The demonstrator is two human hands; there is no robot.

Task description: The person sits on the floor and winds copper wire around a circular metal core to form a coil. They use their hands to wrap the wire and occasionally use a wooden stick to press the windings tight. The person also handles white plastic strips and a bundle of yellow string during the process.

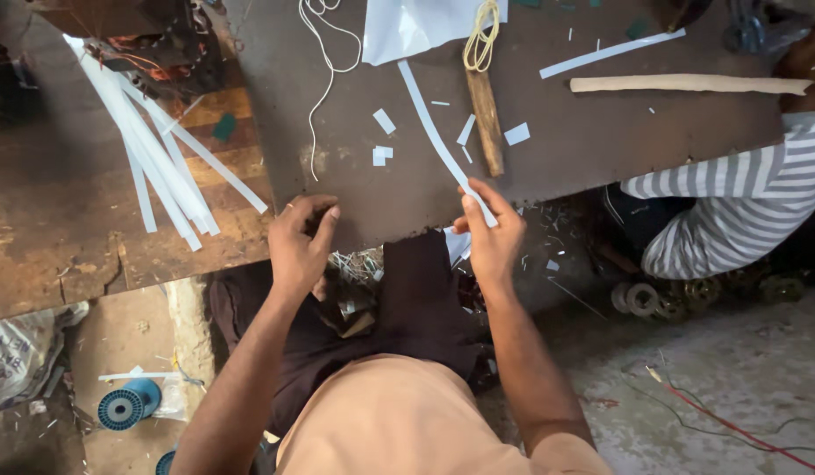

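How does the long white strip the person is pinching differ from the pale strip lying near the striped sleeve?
The long white paper strip is thin, slightly curved, running diagonally, its near end pinched by the right hand. The pale beige flat strip is wider, straight, lying almost level, untouched. The left hand holds neither. Both strips rest on the dark brown worktable.

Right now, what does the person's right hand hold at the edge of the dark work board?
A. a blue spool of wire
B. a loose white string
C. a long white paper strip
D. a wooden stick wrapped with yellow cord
C: the right hand pinches the near end of the long white paper strip, which runs away across the dark work board; the wooden stick lies untouched beside it.
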